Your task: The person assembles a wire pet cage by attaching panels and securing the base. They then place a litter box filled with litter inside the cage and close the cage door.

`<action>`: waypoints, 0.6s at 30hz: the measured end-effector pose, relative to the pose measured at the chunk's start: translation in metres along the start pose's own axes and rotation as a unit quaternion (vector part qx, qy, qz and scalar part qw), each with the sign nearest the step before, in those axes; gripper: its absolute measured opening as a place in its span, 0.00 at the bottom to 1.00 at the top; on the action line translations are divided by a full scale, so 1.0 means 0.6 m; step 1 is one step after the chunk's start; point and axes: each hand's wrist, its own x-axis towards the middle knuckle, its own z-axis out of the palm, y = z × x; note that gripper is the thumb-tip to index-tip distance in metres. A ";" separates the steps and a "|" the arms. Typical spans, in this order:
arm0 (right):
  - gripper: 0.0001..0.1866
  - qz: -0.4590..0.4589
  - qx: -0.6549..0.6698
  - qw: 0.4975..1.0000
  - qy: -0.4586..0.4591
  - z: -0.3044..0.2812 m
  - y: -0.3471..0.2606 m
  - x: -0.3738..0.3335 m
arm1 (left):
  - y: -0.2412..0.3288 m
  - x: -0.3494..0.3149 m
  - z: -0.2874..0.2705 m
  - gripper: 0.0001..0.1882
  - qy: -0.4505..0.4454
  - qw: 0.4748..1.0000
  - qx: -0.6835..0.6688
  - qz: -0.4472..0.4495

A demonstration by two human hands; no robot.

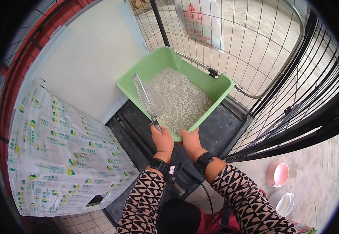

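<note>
A green litter tray (132,76) sits tilted toward me inside a wire cage, holding grey granular cat litter (183,99). My left hand (163,141) is closed around the handle of a metal litter scoop (150,102). The scoop's mesh basket rests over the litter at the tray's left side, apparently holding some fine residue or nothing; its content is hard to make out. My right hand (191,142) grips the near rim of the tray, thumb over the edge. Both wrists carry black straps.
A box wrapped in printed white plastic (72,152) stands at left, beside a white panel (87,58). Wire cage walls (251,46) rise behind and at right. A black slatted base (220,128) lies underneath. A plastic bag (202,23), pink bowl (277,174) and white bowl (282,202) are outside.
</note>
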 end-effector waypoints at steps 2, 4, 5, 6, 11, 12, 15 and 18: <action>0.42 -0.017 0.001 1.000 -0.013 0.001 0.000 -0.003 | -0.001 0.001 0.000 0.09 0.008 0.999 -0.008 0.042; 0.43 -0.007 -0.003 1.000 -0.012 0.001 -0.001 -0.005 | -0.004 0.002 0.000 0.10 0.001 0.999 -0.005 0.034; 0.44 -0.004 -0.006 1.000 -0.013 0.001 -0.002 -0.006 | -0.006 0.003 0.000 0.11 -0.003 1.000 0.000 0.020; 0.44 -0.001 -0.001 1.000 -0.013 0.000 -0.004 -0.006 | -0.007 0.004 0.001 0.11 -0.005 1.000 0.004 0.005; 0.34 -0.003 -0.015 0.999 -0.040 -0.001 -0.009 -0.013 | -0.014 0.008 0.000 0.11 -0.001 1.000 0.002 0.021; 0.34 0.012 -0.009 0.999 -0.040 -0.001 -0.010 -0.014 | -0.014 0.008 0.000 0.11 -0.010 1.000 0.000 0.002; 0.36 0.040 -0.071 0.996 -0.024 -0.001 -0.018 -0.016 | -0.013 0.008 0.000 0.10 -0.006 1.000 0.006 0.019; 0.40 0.044 -0.110 0.992 -0.032 -0.006 -0.033 -0.023 | -0.007 0.008 -0.001 0.09 -0.003 0.999 0.020 0.033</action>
